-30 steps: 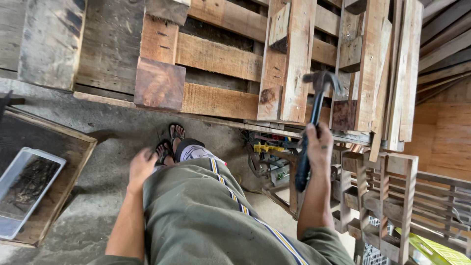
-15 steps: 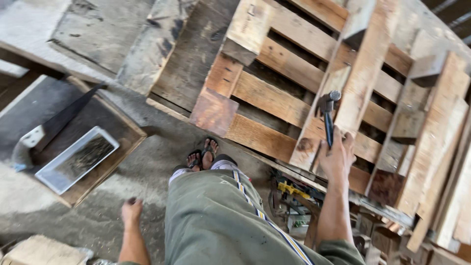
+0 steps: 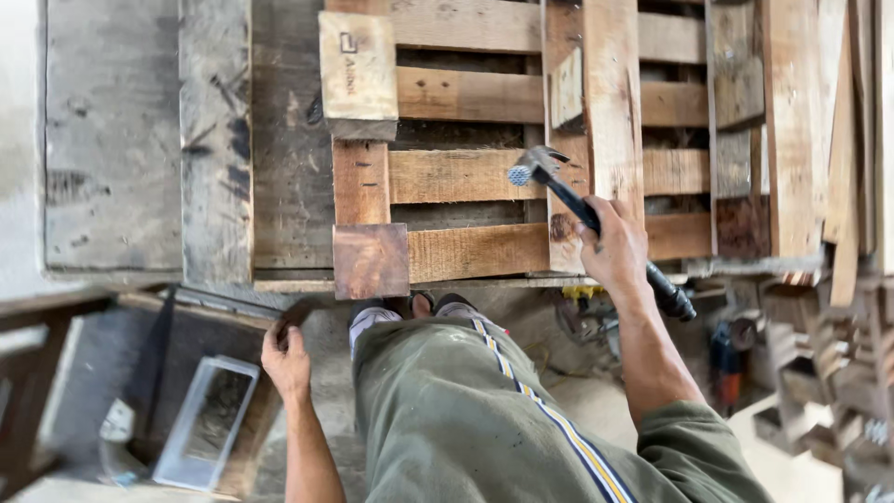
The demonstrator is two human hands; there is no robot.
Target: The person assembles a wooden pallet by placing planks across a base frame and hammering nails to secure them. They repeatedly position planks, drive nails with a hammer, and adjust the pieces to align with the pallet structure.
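Hammer raised over a wooden pallet.

Right hand (image 3: 615, 247) is clenched around the black handle of the hammer (image 3: 582, 205), partway along its length, with the steel head poised above the pallet (image 3: 466, 177) near its front edge. Left hand (image 3: 287, 359) hangs lower, fingers curled on a dark strip whose nature I cannot tell. Judging by looks, the hammer is stiff and head-heavy; gripping nearer the handle's end would give more swing.

Olive trousers (image 3: 447, 410) with a yellow-white-navy stripe, brown weathered pallet (image 3: 466, 177), black-handled hammer (image 3: 596, 224).
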